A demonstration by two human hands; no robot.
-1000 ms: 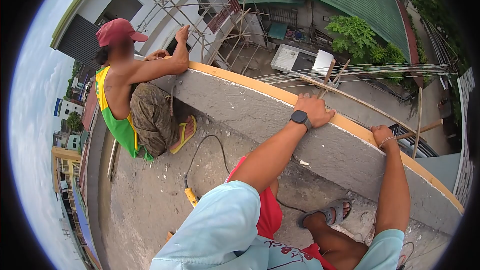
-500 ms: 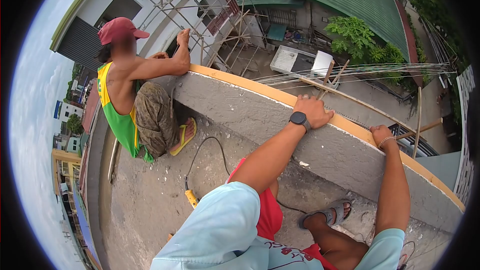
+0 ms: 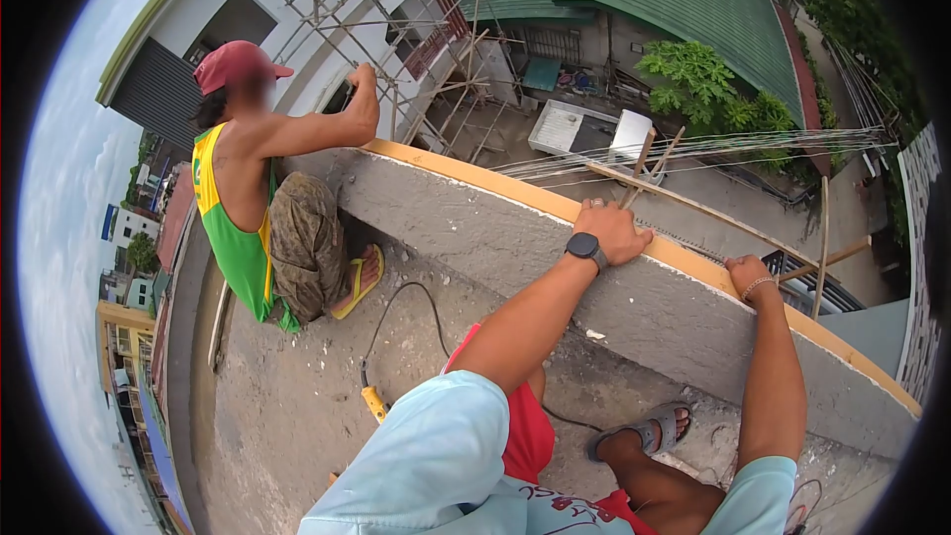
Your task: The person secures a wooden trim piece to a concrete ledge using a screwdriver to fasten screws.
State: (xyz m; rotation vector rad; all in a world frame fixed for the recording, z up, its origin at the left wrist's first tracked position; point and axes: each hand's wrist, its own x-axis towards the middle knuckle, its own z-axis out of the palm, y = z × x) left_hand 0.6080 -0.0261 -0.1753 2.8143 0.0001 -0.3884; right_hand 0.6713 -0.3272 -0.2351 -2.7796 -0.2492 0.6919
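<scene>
two hands rest on the orange wall cap [image 3: 515, 190], whose long axis runs from far left to near right. the left hand [image 3: 614, 231] lies flat with fingers spread over the edge; the right hand [image 3: 750, 274], nearer and further right, curls over it, though i cannot tell how tightly. a co-worker [image 3: 258, 188] crouches far left by the same wall, beyond a yellow-handled tool [image 3: 374, 403] on the floor.
</scene>
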